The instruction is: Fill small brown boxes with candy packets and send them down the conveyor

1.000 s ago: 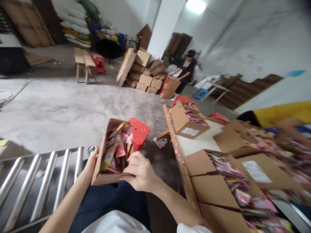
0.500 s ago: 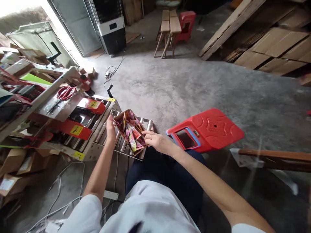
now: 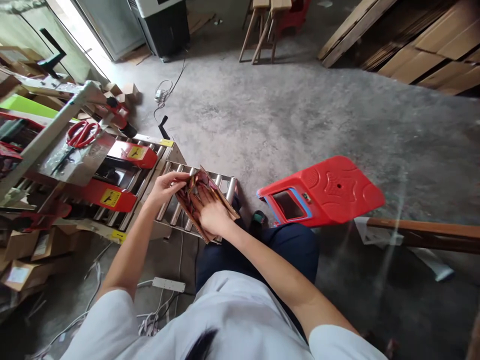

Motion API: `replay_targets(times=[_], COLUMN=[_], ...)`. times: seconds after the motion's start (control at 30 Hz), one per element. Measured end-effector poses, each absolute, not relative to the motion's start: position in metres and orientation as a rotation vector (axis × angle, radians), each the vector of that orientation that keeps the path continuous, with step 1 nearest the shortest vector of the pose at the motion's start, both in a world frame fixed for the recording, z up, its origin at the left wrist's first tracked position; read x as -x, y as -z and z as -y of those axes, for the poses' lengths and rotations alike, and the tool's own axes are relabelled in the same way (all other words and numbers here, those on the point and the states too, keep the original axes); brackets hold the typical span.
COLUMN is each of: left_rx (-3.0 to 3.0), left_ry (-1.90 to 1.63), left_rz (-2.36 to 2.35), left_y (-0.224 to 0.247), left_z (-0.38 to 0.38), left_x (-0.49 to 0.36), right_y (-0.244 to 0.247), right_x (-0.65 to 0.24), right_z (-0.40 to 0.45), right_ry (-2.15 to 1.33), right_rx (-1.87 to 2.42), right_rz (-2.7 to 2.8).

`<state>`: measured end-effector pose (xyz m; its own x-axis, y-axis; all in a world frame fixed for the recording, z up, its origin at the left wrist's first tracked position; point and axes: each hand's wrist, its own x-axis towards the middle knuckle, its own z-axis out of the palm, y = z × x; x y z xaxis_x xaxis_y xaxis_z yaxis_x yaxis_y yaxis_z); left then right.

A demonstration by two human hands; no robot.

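An open cardboard box [image 3: 193, 220] sits tilted on the metal rollers [image 3: 175, 212] at the end of a roller conveyor. Colourful small packets [image 3: 193, 186] fill it, mostly covered by my right hand [image 3: 213, 214]. That hand lies palm down inside the box, its fingers spread over the packets. At the box's upper left corner, my left hand [image 3: 167, 187] grips the rim between thumb and fingers; the fingertips are partly hard to make out.
Left of the box stands a red carton-sealing machine [image 3: 116, 196] with red-handled scissors [image 3: 83, 134] on top. A red plastic stool [image 3: 330, 192] lies to the right. Cables and a power strip [image 3: 168, 285] are on the floor. Cardboard stacks [image 3: 431, 55] lean at the far right.
My right hand has moved from the box's right edge onto the packets, fingers spreading. My left hand has come from beside the box to its upper left rim. The view has tipped downward.
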<state>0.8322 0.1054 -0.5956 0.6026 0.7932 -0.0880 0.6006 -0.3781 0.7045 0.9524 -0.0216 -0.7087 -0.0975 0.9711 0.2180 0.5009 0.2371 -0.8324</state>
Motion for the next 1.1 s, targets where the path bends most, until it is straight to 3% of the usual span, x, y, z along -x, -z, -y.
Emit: replay_targets(times=[0.17, 0.37, 0.47, 0.63, 0.87, 1.1], left_rx=[-2.447, -2.465, -2.556, -2.879, -2.905, -2.488], left_ry=[0.142, 0.249, 0.256, 0.324, -0.376, -0.751], left_rz=[-0.874, -0.922, -0.943, -1.013, -1.328, -1.405], left_y=[0.584, 0.591, 0.597, 0.625, 0.653, 0.654], left_z=[-0.120, -0.131, -0.134, -0.122, -0.106, -0.108], left_x=[-0.850, -0.861, -0.865, -0.884, -0.871, -0.858], right_y=[0.715, 0.704, 0.688, 0.679, 0.685, 0.700], right_x=[-0.952, -0.971, -0.990, -1.011, -1.006, -0.979], right_z=[0.023, 0.054, 0.061, 0.051, 0.058, 0.072], right_ry=[-0.729, -0.509, -0.393, -0.708, -0.836, -0.731], right_rx=[1.341, 1.159, 1.267, 1.568, 1.571, 1.569], right_rz=[1.660, 1.491, 1.358, 1.308, 1.374, 1.717])
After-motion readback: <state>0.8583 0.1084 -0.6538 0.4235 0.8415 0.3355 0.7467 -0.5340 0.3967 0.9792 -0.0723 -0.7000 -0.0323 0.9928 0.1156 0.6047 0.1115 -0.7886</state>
